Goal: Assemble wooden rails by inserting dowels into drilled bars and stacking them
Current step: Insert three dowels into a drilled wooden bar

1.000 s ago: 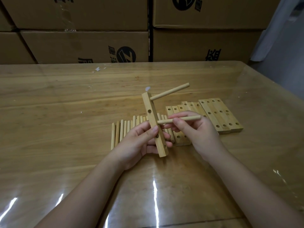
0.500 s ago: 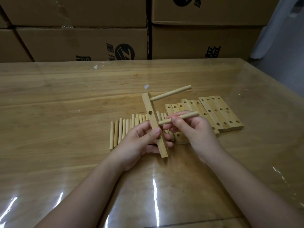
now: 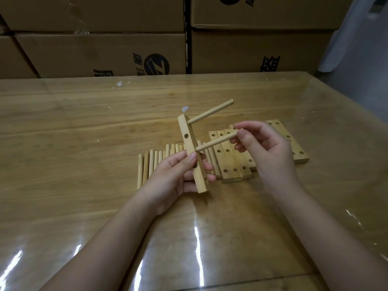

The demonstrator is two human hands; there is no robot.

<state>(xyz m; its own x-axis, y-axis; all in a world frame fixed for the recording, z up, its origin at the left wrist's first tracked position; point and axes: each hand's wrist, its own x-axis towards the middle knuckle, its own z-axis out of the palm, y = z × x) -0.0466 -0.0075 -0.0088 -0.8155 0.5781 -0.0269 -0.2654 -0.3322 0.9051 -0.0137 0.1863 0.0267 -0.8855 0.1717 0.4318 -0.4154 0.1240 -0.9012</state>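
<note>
My left hand [image 3: 168,175] grips a drilled wooden bar [image 3: 190,150], held nearly upright above the table. One dowel [image 3: 211,111] sticks out of the bar's top hole toward the right. A second dowel [image 3: 216,142] has its left end at the bar's side, about the middle. My right hand [image 3: 264,148] pinches that dowel's right end with the fingertips. An empty hole shows between the two dowels.
Loose dowels [image 3: 153,164] lie in a row on the wooden table [image 3: 84,143] behind my left hand. Several drilled bars [image 3: 231,162] lie side by side behind my right hand. Cardboard boxes [image 3: 100,53] line the far table edge.
My right hand slid out along the second dowel to its right end and lifted. The dowel's left end now sits at the bar's side. The bar stayed about where it was.
</note>
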